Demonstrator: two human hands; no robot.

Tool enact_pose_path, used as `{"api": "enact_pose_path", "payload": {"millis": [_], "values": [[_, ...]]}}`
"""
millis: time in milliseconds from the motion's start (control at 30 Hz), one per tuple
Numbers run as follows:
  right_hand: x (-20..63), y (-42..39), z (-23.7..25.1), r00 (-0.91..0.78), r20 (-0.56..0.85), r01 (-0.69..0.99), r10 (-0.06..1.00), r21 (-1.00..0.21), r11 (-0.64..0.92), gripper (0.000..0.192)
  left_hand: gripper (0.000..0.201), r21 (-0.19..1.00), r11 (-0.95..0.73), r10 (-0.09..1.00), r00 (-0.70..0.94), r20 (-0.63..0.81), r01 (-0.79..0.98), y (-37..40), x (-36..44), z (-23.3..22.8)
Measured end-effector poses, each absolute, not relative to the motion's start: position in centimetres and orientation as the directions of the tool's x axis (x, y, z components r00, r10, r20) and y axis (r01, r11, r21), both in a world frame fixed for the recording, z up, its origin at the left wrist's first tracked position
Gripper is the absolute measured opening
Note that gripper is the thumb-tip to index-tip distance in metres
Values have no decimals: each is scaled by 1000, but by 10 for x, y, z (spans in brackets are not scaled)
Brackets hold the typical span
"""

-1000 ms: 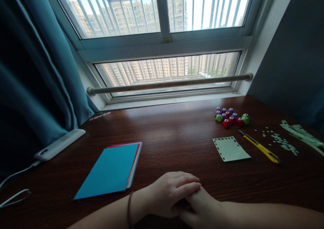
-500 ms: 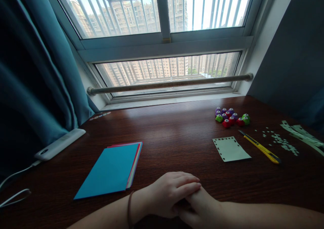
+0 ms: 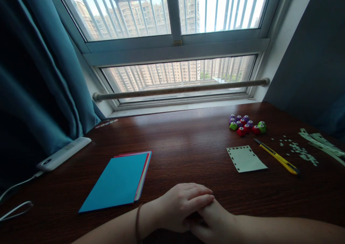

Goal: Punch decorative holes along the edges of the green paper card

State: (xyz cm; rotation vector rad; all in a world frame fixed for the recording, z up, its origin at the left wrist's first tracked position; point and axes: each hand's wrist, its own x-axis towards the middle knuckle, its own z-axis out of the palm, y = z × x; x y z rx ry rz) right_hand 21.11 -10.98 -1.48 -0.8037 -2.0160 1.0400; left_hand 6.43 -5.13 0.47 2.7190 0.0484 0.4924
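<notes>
My left hand [image 3: 183,204] lies flat on top of my right hand [image 3: 215,220] at the near edge of the dark wooden table [image 3: 188,143]. The left fingers are stretched out and hold nothing. The right hand's fingers are hidden under the left palm. A thin band circles my left wrist. A stack of coloured paper [image 3: 118,181] with a blue sheet on top lies just left of my hands. A pale card with punched edges [image 3: 245,158] lies to the right, further back.
A yellow utility knife [image 3: 277,157] lies right of the card. Several small coloured punches [image 3: 245,124] cluster behind it. Paper bits [image 3: 299,151] and pale strips [image 3: 323,145] lie at the far right. A white device [image 3: 63,153] with a cable sits at the left by the teal curtain [image 3: 40,75].
</notes>
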Motion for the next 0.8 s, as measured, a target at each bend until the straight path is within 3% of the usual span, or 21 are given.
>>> {"api": "enact_pose_path", "payload": {"millis": [800], "values": [[210, -110, -17, -558, 305, 213, 772, -846, 489, 42, 58, 351, -936, 94, 937, 337, -32, -51, 65, 5]]}}
